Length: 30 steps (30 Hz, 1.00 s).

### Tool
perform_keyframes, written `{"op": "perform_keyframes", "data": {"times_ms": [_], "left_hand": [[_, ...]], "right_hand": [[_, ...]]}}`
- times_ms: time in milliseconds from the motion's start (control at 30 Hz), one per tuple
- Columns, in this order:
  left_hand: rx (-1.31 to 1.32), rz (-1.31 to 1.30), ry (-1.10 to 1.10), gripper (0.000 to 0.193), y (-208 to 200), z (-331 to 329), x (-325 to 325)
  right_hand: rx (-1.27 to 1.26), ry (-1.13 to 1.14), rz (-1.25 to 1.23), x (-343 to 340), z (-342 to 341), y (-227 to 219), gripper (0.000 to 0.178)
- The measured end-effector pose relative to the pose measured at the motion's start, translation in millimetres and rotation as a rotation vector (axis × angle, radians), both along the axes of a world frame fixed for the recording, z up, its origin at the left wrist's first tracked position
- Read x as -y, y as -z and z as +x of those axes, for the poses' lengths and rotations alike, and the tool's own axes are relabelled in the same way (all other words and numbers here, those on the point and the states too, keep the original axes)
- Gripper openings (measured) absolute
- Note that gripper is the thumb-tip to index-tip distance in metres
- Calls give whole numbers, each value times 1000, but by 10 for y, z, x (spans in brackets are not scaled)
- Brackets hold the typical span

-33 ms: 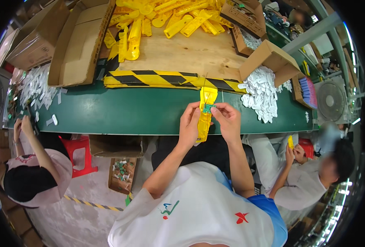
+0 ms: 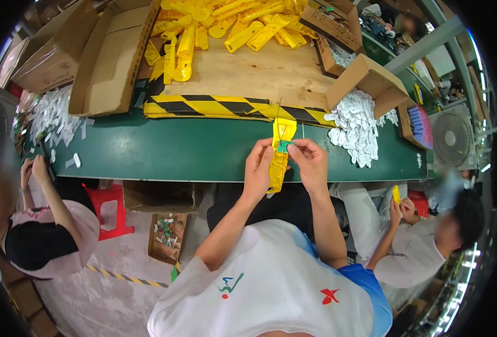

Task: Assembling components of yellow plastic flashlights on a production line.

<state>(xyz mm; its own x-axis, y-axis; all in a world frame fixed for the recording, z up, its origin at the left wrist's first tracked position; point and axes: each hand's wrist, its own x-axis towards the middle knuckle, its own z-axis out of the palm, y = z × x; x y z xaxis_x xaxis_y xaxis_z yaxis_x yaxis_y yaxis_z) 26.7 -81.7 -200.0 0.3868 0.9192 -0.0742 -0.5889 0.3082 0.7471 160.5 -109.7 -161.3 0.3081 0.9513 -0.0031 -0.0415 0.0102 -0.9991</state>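
Note:
A long yellow plastic casing (image 2: 277,175) stands out over the near edge of the green table in front of me, its narrow far end pointing away. My left hand (image 2: 257,169) is closed around its left side, thumb along the casing. A small green circuit board (image 2: 284,146) lies across the casing's middle. The fingertips of my right hand (image 2: 311,164) pinch this board at its right side. Thin dark wires run from the board past the casing's far end. The undersides of my fingers are hidden.
Yellow casings (image 2: 243,35) are piled on a wooden board (image 2: 243,76) edged with striped tape. White parts (image 2: 356,129) spill from a cardboard box (image 2: 368,81) at the right; white pieces (image 2: 52,121) lie at the left. Co-workers sit on both sides. A box of small parts (image 2: 167,236) is below.

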Motion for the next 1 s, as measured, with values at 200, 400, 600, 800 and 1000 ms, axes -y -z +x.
{"op": "perform_keyframes", "data": {"times_ms": [200, 400, 600, 800, 1000], "left_hand": [[-78, 82, -49, 27, -129, 93, 232], [-275, 142, -108, 19, -230, 195, 574], [-122, 94, -171, 15, -247, 313, 635], [-155, 62, -167, 17, -383, 508, 536], [-225, 83, -144, 19, -513, 556, 418]], "right_hand": [[18, -25, 117, 156, 130, 34, 9], [73, 1, 133, 465, 239, 119, 14], [-380, 26, 22, 584, 165, 14, 25], [-270, 8, 84, 441, 405, 57, 12], [-160, 54, 64, 343, 432, -60, 12]]}}
